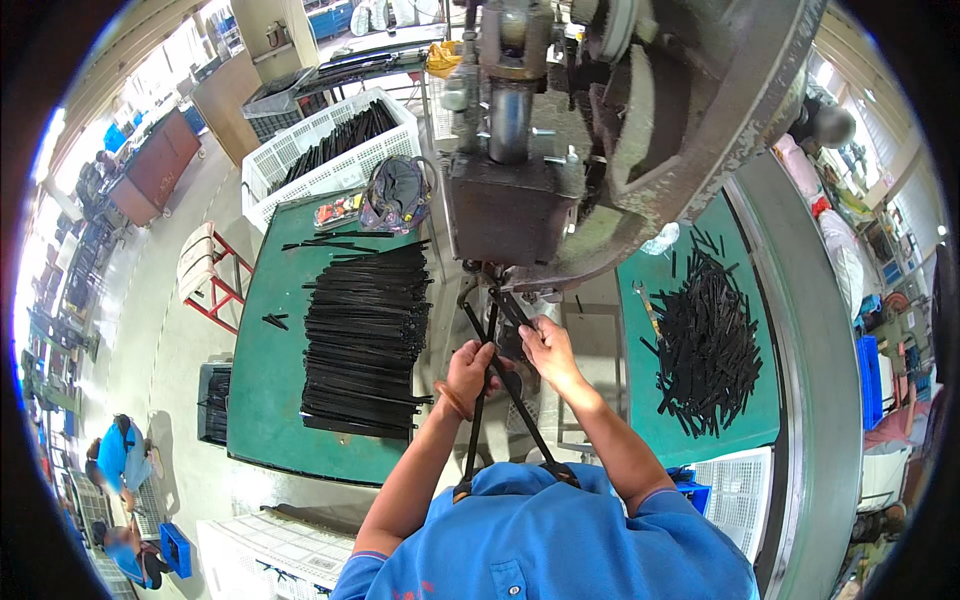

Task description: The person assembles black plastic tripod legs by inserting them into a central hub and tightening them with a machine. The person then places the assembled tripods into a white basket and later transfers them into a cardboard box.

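Note:
In front of me stands a big metal press with a dark block-shaped head point(507, 210). Just below that head, my right hand point(548, 352) pinches a black flat strip point(511, 306), whose far end reaches up to the tooling. Close by on the left, my left hand point(468, 370) is closed around long, thin black strips point(522, 415). Two of these cross each other, and their near ends come back to my blue shirt. How many strips the left fingers hold is hidden. A brown bracelet circles my left wrist.
On the left green table point(270, 400) lies a wide stack of black strips point(365, 340), with a bag point(398, 192) behind. A white crate point(335, 150) holds more. The right green table point(640, 400) carries a loose heap of short black pieces point(708, 345) and a wrench point(645, 303). People stand far left.

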A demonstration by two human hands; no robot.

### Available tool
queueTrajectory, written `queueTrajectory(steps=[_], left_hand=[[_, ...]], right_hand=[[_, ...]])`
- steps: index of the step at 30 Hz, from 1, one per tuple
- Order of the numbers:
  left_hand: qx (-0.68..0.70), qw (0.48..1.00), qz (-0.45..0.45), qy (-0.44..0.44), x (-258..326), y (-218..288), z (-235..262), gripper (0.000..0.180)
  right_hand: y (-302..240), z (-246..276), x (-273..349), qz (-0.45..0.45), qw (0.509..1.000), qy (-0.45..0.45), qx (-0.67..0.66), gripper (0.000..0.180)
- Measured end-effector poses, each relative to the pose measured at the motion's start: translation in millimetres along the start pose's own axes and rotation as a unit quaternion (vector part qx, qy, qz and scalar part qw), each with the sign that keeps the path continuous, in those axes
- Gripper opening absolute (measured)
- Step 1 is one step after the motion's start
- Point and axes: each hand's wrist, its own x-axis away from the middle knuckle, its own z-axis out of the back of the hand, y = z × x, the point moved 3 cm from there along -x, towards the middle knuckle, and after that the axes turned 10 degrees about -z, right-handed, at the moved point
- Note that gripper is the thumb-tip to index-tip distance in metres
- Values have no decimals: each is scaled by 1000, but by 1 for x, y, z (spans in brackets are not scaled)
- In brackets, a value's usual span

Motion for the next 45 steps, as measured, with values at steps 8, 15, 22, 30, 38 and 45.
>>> queueTrajectory(steps=[8, 15, 22, 30, 38, 45], left_hand=[[6, 999, 14, -37, -3, 8, 6, 18], [3, 999, 12, -48, -7, 6, 11, 19], [14, 999, 28, -36, -3, 10, 6, 19], [12, 999, 21, -28, -3, 12, 1, 20], [12, 1000, -22, -4, 17, 49, -2, 18], [16, 991, -86, 103, 47, 22, 75, 20]], right_hand=[[-4, 0, 15, -82, 995, 48, 28, 16], [47, 30, 59, -150, 985, 85, -31, 28], [90, 37, 96, -208, 942, 127, -232, 22], [93, 44, 95, -218, 913, 175, -297, 20], [31, 23, 56, -114, 974, 75, -180, 14], [-8, -17, 11, -114, 990, -41, -67, 16]])
